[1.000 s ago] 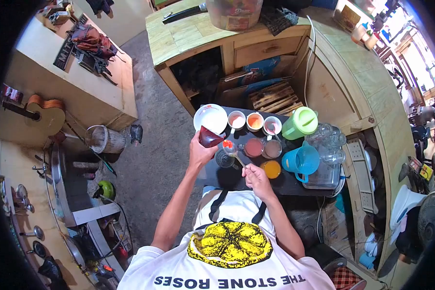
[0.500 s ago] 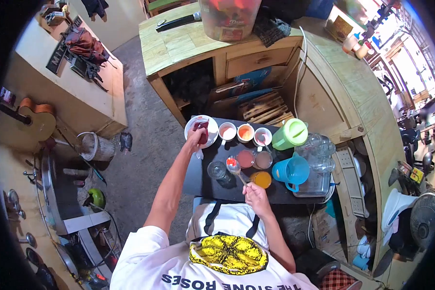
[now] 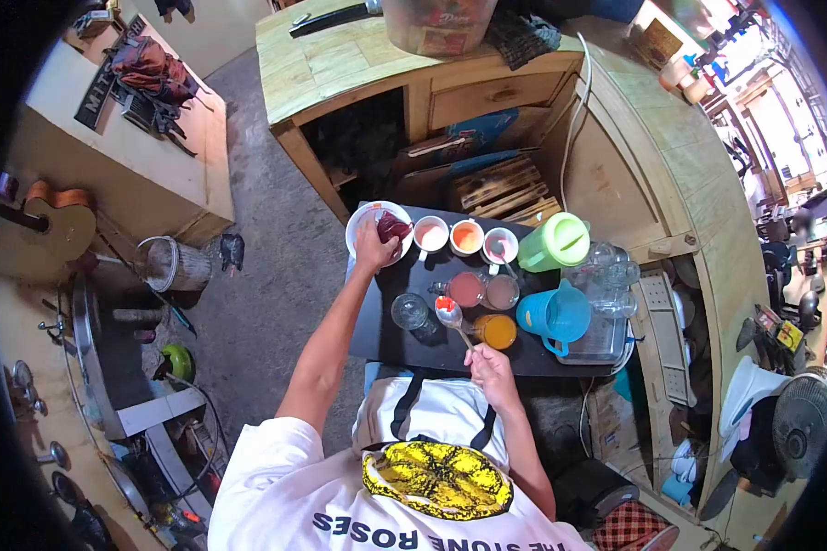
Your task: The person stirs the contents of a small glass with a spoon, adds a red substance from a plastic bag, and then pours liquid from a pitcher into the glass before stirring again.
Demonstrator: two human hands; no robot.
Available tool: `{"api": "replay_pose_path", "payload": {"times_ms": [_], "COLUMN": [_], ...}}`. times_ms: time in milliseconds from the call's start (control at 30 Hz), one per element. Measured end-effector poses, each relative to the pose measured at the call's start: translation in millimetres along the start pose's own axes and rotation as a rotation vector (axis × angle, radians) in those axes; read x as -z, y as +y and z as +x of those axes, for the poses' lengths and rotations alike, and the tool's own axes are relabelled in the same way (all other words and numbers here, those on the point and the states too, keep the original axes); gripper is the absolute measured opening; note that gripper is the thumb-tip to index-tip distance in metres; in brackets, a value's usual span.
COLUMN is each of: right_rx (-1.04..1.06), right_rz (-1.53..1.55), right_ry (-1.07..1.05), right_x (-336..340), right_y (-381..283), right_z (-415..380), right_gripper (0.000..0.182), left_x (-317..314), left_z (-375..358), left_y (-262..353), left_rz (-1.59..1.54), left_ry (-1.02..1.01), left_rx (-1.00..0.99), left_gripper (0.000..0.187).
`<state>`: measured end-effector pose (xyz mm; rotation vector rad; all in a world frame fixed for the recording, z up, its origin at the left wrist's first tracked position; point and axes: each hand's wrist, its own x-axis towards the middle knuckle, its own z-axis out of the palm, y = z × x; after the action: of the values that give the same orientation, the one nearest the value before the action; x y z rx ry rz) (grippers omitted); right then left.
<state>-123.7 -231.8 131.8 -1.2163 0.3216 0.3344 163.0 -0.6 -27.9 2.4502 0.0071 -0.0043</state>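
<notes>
My left hand [image 3: 374, 246] is closed on a dark red packet [image 3: 393, 227] over a white bowl [image 3: 362, 217] at the table's back left corner. My right hand [image 3: 492, 371] grips the handle of a spoon [image 3: 449, 315] with something orange-red on its tip. The spoon is above the table, between a clear glass [image 3: 412, 314] and a glass of orange drink [image 3: 495, 331]. Behind it stand two glasses of pinkish drink [image 3: 466, 289] [image 3: 501, 292]. White cups [image 3: 430, 235] [image 3: 467, 237] [image 3: 500, 246] form a row right of the bowl; the rightmost has a spoon in it.
On the dark table [image 3: 377, 335] stand a green pitcher [image 3: 554, 242], a blue pitcher [image 3: 555, 319] and clear bottles [image 3: 604, 275] at the right. A wooden counter [image 3: 340, 73] rises behind. A white bucket [image 3: 170, 266] is on the floor at the left.
The red packet has tilted, and my left hand has turned and now sits lower on its left side. The spoon has shifted slightly right in view. The whole view has shifted a little.
</notes>
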Motion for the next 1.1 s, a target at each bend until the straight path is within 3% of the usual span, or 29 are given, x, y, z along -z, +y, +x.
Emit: {"api": "replay_pose_path", "payload": {"times_ms": [100,233,333,533,633,767,833,1000,1100], "right_rx": [0.008,0.039,0.093,0.075,0.066,0.089,0.089,0.118,0.239], "right_rz": [-0.042,-0.166,-0.42,-0.769,-0.822,-0.988,-1.075,-1.159,-1.215], "right_ry": [-0.001,0.005,0.037,0.096,0.046,0.033,0.034,0.077,-0.055], "right_x": [-3.0,-6.7,-9.7,-16.4,-19.1,-30.5,-35.2,-51.3,-58.9], "right_y": [-4.2,-17.0,-21.2,-26.7,-26.0,-25.6,-25.8,-30.0,-39.5], "right_z": [9.4,18.8,28.6,43.3,51.6,65.2,70.7,74.0,74.3], "right_gripper": [0.03,0.028,0.026,0.027,0.026,0.025,0.02,0.016,0.014], "left_x": [31.0,91.6,94.6,65.8,44.0,30.0,37.0,59.5,63.9], "left_z": [-19.1,-85.0,-133.6,-156.8,-146.6,-150.5,-153.2,-157.3,-159.7], "left_y": [7.9,19.9,8.2,20.0,16.6,13.0,21.9,36.8,37.5], "left_rz": [-0.133,-0.396,-0.416,-0.469,-0.556,-0.557,-0.511,-0.52,-0.509], "left_ry": [0.224,-0.079,-0.341,-0.389,-0.46,-0.391,-0.32,-0.319,-0.327], "left_rx": [-0.404,-0.132,-0.171,-0.277,-0.281,-0.253,-0.336,-0.326,-0.326], "left_gripper": [0.056,0.05,0.056,0.079,0.081,0.078,0.076,0.076,0.076]}}
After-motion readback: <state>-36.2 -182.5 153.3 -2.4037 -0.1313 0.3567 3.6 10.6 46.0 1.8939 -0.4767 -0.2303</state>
